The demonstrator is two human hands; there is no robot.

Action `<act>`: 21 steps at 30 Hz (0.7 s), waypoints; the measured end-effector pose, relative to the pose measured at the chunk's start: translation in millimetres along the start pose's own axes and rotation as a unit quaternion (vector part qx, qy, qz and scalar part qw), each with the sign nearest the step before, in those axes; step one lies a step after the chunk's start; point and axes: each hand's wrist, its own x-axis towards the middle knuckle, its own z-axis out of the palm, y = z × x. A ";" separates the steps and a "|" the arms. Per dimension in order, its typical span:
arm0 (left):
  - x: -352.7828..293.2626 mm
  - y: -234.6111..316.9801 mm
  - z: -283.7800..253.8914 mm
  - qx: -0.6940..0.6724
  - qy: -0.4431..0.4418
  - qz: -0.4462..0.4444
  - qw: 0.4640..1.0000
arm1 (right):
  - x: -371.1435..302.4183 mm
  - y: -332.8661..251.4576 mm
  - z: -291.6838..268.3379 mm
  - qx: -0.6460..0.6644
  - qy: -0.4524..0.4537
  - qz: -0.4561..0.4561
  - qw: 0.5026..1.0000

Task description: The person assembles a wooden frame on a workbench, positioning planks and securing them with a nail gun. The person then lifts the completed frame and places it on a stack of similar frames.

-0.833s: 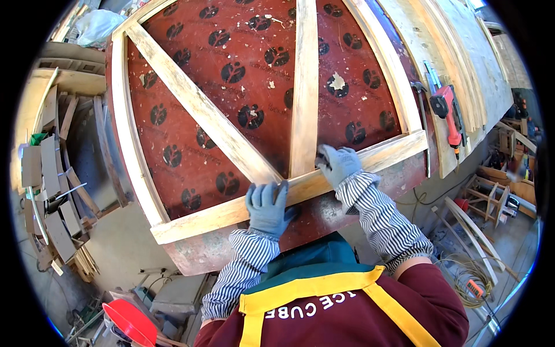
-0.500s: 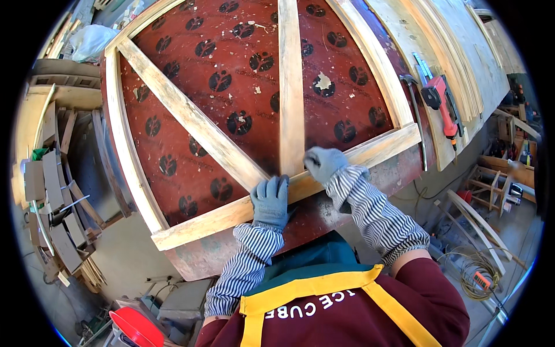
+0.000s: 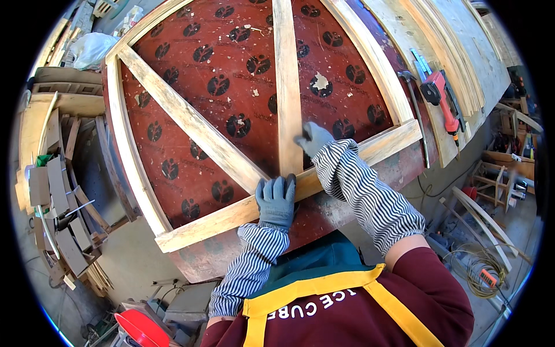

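Wood frame (image 3: 377, 61) laid on red board (image 3: 248, 95), along near edge.
Near rail (image 3: 217, 220) best kept still & snug w/ mid. bar (image 3: 287, 87). L. hand (image 3: 276, 201): fingers tgthr, laid over rail; grip below can't be told. R. hand (image 3: 316, 139): fingers curled by bar's R. edge; touch can't be told.

Right hand (image 3: 315, 139) has been moved up from over the front rail (image 3: 384, 146), alongside the right edge of the center slat (image 3: 287, 87). Left hand (image 3: 276, 202) has been shifted slightly right, to slat's foot.

Matt wooden frame (image 3: 287, 87), scuffed panel (image 3: 231, 107)
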 end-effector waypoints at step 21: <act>-2.0 5.3 4.0 -0.018 0.002 -0.025 1.000 | -1.9 1.8 1.3 0.006 -0.010 0.009 1.000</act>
